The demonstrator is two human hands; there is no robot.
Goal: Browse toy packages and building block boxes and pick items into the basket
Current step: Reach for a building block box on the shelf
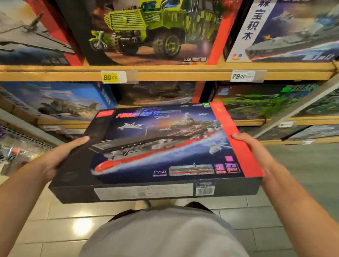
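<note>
Both grips, L [57,157] & R [254,154], hold carrier box [161,149] marked 1:750.

Both arms are bare and extended forward from the lower corners of the view, converging toward the middle. The left hand [58,156] is at mid-height on the left, thumb laid flat along the top face of the box [161,149], remaining fingers underneath (not visible). The right hand [254,155] sits slightly higher on the right, thumb hooked over the box's red edge, palm against its side, other fingers hidden beneath. Both wrists are roughly straight.
</note>
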